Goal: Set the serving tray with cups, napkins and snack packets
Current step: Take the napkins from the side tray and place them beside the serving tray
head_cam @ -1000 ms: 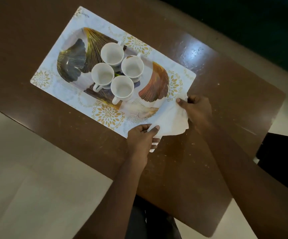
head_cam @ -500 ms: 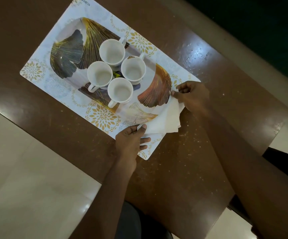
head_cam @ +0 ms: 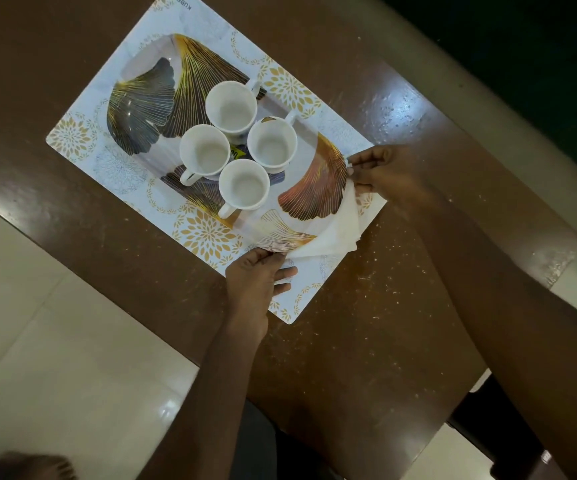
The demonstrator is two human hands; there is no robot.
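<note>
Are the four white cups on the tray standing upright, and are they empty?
Upright and empty: each of the cups on the tray shows its open mouth upward and a bare white inside.

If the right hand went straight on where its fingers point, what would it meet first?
The right hand, pinching the napkin, points left across the rim of the tray. Past that bare patch, the nearest white cup looks first in line, though the hand's height above the tray is unclear.
</note>
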